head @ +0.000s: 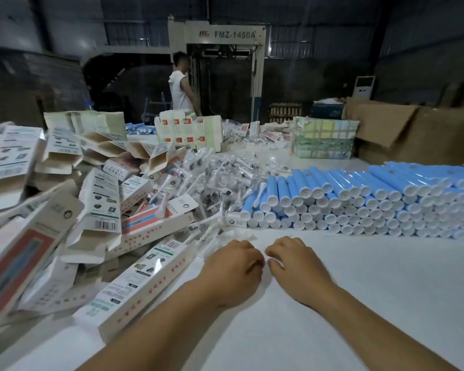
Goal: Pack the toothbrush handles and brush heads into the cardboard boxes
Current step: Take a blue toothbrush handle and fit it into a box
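Both hands sit close together on the white table, knuckles up. The left hand and the right hand have fingers curled under, nearly touching each other; whether they pinch anything between them I cannot tell.

Just left of the left forearm lies a long cardboard box with printed panels and small red marks along its side, the text too small to read. Beyond it, a tumbled pile of cardboard boxes fills the left side, some flaps open, one showing a barcode.

Past the hands, a heap of brush heads in clear wrappers spreads across the middle. To the right, blue toothbrush handles lie stacked in rows, white end caps facing us.

Further back, upright printed cartons and a strapped bundle stand on the table; brown cardboard sits at far right. A person in a white sleeveless top stands by a machine marked "FMZ-1450A".
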`<move>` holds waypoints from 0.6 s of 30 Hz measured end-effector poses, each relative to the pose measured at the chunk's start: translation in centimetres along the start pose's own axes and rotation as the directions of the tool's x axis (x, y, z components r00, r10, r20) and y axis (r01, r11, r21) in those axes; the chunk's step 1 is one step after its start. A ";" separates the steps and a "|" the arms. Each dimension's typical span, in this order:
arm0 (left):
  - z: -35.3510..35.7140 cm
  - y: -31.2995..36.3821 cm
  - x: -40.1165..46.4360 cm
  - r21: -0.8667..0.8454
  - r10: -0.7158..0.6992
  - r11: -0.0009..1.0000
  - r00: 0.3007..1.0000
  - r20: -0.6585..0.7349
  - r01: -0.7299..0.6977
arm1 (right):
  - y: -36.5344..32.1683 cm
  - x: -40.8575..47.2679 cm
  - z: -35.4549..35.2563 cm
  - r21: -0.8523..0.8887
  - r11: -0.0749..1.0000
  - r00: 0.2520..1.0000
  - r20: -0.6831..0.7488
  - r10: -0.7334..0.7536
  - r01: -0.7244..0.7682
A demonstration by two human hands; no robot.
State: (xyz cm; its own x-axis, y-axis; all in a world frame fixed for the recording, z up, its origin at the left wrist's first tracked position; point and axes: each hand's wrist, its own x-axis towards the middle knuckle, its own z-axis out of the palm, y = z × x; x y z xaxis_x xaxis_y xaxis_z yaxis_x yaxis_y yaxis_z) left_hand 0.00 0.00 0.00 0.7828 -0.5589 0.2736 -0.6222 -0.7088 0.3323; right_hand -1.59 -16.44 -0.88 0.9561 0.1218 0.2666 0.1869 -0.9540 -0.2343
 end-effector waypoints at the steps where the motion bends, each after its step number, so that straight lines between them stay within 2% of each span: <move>1: -0.6 -0.2 -0.1 -0.015 -0.018 1.000 1.000 0.013 0.019 | 0.1 0.0 0.0 0.001 1.000 1.000 0.004 0.003 -0.003; 5: -4.5 -2.0 0.2 0.041 -0.043 0.998 0.997 -0.066 0.046 | 0.3 0.0 0.2 0.014 1.000 1.000 -0.005 -0.008 0.008; 10: -8.4 -6.8 -1.0 0.200 -0.179 0.956 0.968 -0.173 0.213 | 0.5 0.0 0.2 0.042 0.999 0.999 -0.031 -0.020 0.022; 14: -8.6 -8.5 -1.4 0.509 -0.193 0.812 0.955 -0.227 0.285 | 0.5 0.2 0.2 0.036 0.999 0.999 -0.022 -0.026 0.026; 18: -8.9 -9.0 -1.2 0.513 -0.375 0.729 0.891 -0.256 0.454 | 0.5 0.1 0.1 0.049 0.999 0.999 -0.027 -0.021 0.023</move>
State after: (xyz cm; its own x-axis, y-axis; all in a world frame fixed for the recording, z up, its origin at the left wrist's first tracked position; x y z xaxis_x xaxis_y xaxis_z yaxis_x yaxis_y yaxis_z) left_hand 4.56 10.88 4.67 0.9287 -0.1223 0.3500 -0.0940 -0.9908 -0.0971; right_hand -1.38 -16.86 -1.08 0.9455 0.1348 0.2963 0.2193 -0.9364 -0.2739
